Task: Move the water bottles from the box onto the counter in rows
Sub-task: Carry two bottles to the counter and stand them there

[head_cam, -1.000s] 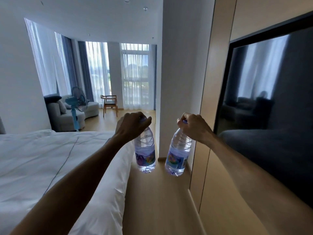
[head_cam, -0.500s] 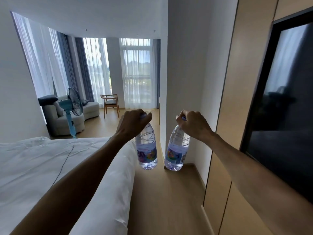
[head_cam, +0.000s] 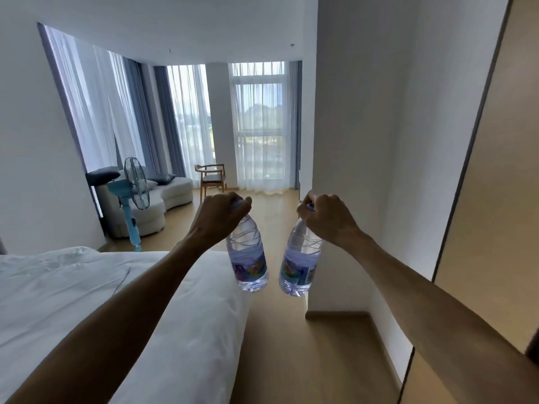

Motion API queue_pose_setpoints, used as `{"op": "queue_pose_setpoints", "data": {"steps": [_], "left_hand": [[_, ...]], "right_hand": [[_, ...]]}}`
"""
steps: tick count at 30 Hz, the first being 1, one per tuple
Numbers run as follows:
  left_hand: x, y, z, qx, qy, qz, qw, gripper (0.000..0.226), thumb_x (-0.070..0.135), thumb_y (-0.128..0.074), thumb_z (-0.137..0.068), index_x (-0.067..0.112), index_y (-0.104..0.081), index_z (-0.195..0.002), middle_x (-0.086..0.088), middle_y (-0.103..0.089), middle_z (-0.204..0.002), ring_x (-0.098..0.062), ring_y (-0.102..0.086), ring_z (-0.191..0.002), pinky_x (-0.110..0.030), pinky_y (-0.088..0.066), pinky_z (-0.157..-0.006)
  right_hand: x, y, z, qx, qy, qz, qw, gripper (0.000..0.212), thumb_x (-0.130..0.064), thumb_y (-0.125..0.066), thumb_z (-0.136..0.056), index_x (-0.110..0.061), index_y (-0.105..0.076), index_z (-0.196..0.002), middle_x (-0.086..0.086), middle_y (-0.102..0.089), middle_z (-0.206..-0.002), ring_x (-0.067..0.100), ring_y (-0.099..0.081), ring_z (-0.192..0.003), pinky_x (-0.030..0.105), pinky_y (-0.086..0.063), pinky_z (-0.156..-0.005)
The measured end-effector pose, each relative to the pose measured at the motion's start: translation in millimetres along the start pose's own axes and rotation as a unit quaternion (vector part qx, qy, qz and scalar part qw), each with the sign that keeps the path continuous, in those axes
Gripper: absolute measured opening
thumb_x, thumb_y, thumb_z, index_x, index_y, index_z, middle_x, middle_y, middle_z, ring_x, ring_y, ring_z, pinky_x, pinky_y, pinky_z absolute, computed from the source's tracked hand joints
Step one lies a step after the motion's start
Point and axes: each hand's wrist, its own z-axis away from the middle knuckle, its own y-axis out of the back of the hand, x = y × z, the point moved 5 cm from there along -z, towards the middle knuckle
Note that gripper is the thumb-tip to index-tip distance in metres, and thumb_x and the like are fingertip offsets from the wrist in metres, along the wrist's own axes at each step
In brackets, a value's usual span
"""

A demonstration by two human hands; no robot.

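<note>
Two clear water bottles with colourful labels hang in the air in front of me, each held by its cap. My left hand (head_cam: 218,218) grips the top of the left bottle (head_cam: 249,259), which hangs almost upright. My right hand (head_cam: 326,218) grips the top of the right bottle (head_cam: 299,265), which tilts a little to the left. The two bottles are close together but apart. Neither the box nor the counter is in view.
A white bed (head_cam: 73,301) fills the lower left. A wooden floor aisle (head_cam: 291,354) runs ahead between the bed and a white wall corner (head_cam: 364,170). Wood panelling (head_cam: 481,228) stands at right. A blue fan (head_cam: 132,193), sofa (head_cam: 163,193) and chair (head_cam: 211,177) lie farther on.
The view has swung left and moved forward along the aisle; the dark screen on the right has left the frame. Both hands still hold their bottles, now slightly closer together.
</note>
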Motion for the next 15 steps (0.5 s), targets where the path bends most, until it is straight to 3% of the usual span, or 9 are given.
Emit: {"op": "queue_pose_setpoints", "data": {"steps": [5,10,15], "left_hand": [[-52,-37,-58,0.021,0.016,-0.004,1.0,0.024,0.032,-0.057,-0.094,0.01,-0.064,-0.085,0.003,-0.059,-0.067,0.0,-0.053,-0.055,-0.018,-0.041,-0.052],[-121,-85,-119,0.018,0.031,0.006,0.999,0.026,0.031,-0.057,-0.095,0.007,-0.065,-0.088,0.002,-0.062,-0.07,0.002,-0.053,-0.055,-0.012,-0.037,-0.051],[-202,-132,-194,-0.026,0.02,0.019,0.999,0.028,0.03,-0.055,-0.096,0.004,-0.063,-0.093,-0.001,-0.061,-0.07,-0.004,-0.056,-0.055,-0.01,-0.041,-0.052]], "right_hand": [[33,-47,-72,0.006,-0.006,0.011,1.0,0.025,-0.032,-0.047,-0.094,-0.012,-0.062,-0.092,0.008,-0.068,-0.084,0.027,-0.063,-0.075,0.037,-0.054,-0.074],[66,-109,-150,-0.007,-0.001,0.029,1.0,0.024,-0.032,-0.048,-0.094,-0.013,-0.061,-0.092,0.004,-0.064,-0.079,0.024,-0.062,-0.072,0.035,-0.054,-0.072],[97,-171,-245,-0.027,-0.004,0.04,0.999,0.026,-0.031,-0.049,-0.094,-0.01,-0.064,-0.095,0.007,-0.069,-0.085,0.024,-0.063,-0.074,0.038,-0.056,-0.076]]}}
